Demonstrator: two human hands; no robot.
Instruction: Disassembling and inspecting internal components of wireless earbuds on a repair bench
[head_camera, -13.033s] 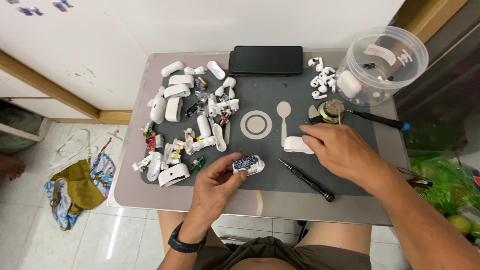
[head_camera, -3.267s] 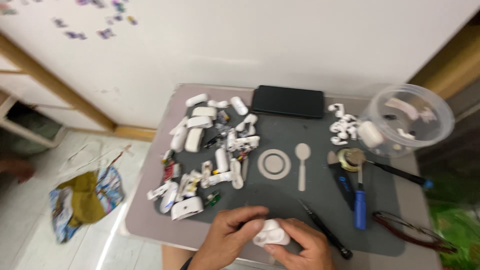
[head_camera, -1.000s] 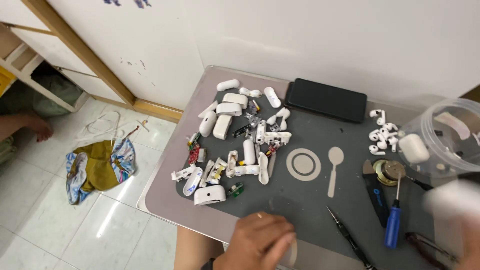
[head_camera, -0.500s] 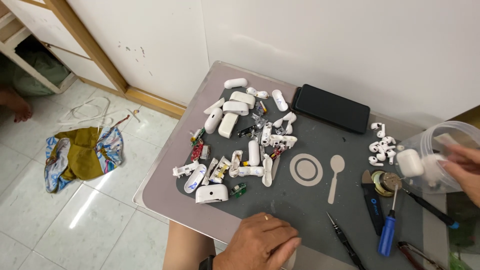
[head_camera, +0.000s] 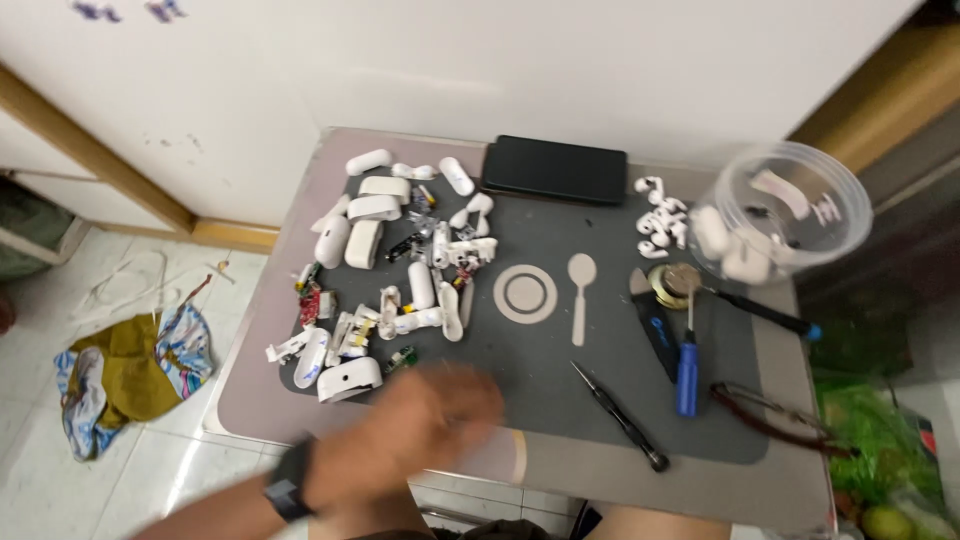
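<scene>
Your left hand (head_camera: 420, 430) is hovering, blurred, over the mat's (head_camera: 560, 400) near edge beside a white case shell (head_camera: 349, 380); finger state cannot be told. Your right hand is out of view. Slow down near loose parts.

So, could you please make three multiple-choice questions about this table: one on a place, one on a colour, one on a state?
1. Where does the clear plastic tub stand?
A. far right corner of the table
B. near left corner
C. on the floor

2. What colour is the handle of the screwdriver right of the white spoon-shaped piece?
A. red
B. blue
C. yellow

3. How does the left hand appear?
A. sharp, resting flat
B. blurred, over the mat's near edge
C. inside the tub

Answers: 1 A, it sits at the table's far right. 2 B, the handle is blue. 3 B, it is smeared by motion.
</scene>
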